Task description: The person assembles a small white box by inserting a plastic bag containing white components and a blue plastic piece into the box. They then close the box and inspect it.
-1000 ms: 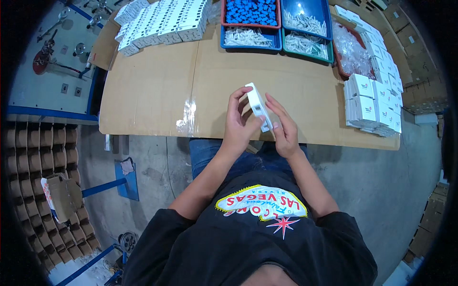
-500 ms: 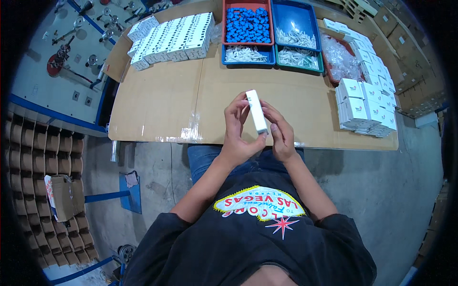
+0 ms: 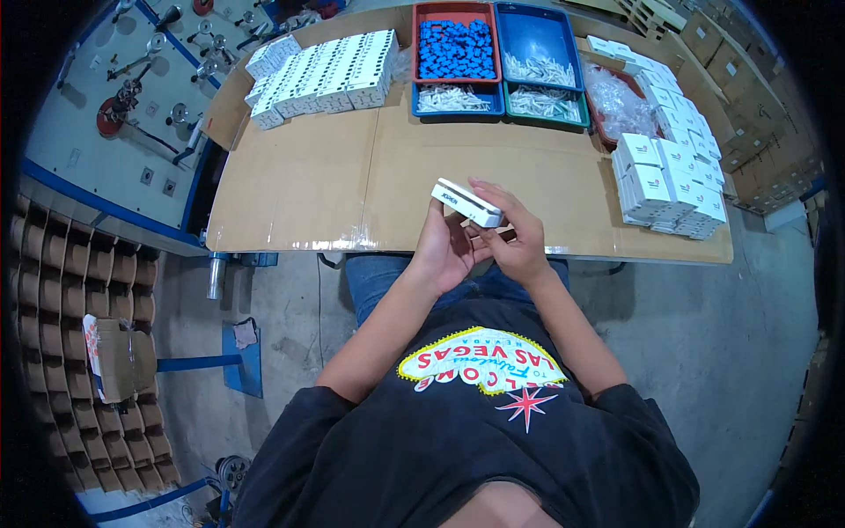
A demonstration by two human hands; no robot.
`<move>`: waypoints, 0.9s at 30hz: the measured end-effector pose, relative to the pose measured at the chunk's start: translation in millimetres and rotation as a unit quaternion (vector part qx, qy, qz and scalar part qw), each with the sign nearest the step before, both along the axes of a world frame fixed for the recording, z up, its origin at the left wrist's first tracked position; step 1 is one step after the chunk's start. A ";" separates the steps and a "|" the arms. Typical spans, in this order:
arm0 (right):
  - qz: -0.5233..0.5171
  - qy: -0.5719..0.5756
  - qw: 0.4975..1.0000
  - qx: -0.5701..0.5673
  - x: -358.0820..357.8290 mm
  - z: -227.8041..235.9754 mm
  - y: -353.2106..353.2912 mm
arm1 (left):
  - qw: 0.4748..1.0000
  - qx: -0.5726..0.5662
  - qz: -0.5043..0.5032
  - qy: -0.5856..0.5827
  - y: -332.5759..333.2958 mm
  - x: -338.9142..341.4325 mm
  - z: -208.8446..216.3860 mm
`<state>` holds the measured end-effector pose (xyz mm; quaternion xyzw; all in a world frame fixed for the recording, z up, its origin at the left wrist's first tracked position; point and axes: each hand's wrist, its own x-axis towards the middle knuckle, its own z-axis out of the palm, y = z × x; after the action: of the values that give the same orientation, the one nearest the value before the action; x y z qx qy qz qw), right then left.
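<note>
Between my two hands, over the near part of the cardboard-covered table, is a small white carton (image 3: 467, 204). It is tilted, and one long side with a dark strip faces me. My left hand (image 3: 441, 253) supports it from below at its left end. The fingers and thumb of my right hand (image 3: 518, 236) grip its right end. The fingers underneath are partly hidden, and the carton's far side cannot be seen.
Rows of white cartons (image 3: 327, 77) stand at the back left, with more stacked white cartons (image 3: 653, 187) at the right. A red tray (image 3: 413, 44) of blue pieces and other trays of white pieces sit at the back. Clear plastic bags (image 3: 621, 101) fill a reddish tray.
The carton has turned from nearly upright to a slanting position, showing a side with a dark strip. My right hand has shifted its grip to the right end.
</note>
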<state>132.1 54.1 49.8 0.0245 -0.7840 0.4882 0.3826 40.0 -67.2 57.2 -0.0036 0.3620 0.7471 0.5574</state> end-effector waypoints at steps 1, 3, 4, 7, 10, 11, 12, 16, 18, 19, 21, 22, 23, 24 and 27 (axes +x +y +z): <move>0.001 -0.023 1.000 -0.019 4.6 0.3 -2.6 | 1.000 -0.003 0.006 0.014 0.4 2.2 0.3; -0.017 -0.048 0.998 -0.030 8.4 2.5 -5.2 | 0.999 -0.007 0.043 0.020 -0.5 4.5 -1.7; -0.034 -0.050 0.998 -0.024 7.7 4.8 -6.8 | 0.998 -0.011 0.061 0.024 -2.4 4.9 -2.8; -0.049 -0.067 0.994 0.064 7.2 8.6 -6.0 | 0.997 0.024 0.037 0.062 -3.9 10.7 -2.1; -0.050 -0.069 0.987 0.137 1.9 10.4 -6.7 | 0.998 0.024 0.053 0.037 4.4 11.0 -14.7; -0.051 -0.067 0.985 0.152 -0.1 10.8 -7.1 | 0.999 0.027 0.042 0.015 4.6 8.0 -18.1; -0.057 -0.065 0.982 0.171 -2.4 8.7 -6.3 | 0.999 0.031 0.032 -0.007 5.3 5.2 -21.0; -0.051 -0.085 0.977 0.190 -16.8 -8.5 -3.4 | 0.998 0.015 0.039 -0.046 7.7 -6.3 -33.3; -0.041 -0.116 0.975 0.184 -23.2 -13.9 0.3 | 0.997 0.010 0.041 -0.066 10.8 -13.4 -42.4; -0.035 -0.133 0.973 0.183 -26.9 -16.4 2.4 | 0.997 0.001 0.036 -0.074 11.5 -17.9 -48.2; -0.029 -0.164 0.970 0.179 -34.4 -23.8 5.4 | 0.996 -0.017 0.025 -0.090 14.2 -27.3 -59.7; -0.031 -0.178 0.967 0.178 -37.0 -28.7 6.7 | 0.994 -0.018 0.032 -0.100 17.2 -31.0 -62.8; -0.034 -0.190 0.965 0.177 -41.1 -33.8 10.0 | 0.993 -0.018 0.039 -0.107 21.3 -34.8 -66.7; -0.030 -0.193 0.966 0.168 -45.2 -37.2 13.6 | 0.992 -0.018 0.046 -0.115 25.9 -39.2 -69.6; -0.019 -0.206 0.969 0.132 -58.1 -52.2 27.3 | 0.994 -0.047 0.017 -0.099 43.1 -56.0 -65.6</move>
<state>74.0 81.3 -2.3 -0.0410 -0.9039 0.3673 0.2154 -16.0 -24.1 -8.4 -0.1102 0.3394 0.7343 0.5775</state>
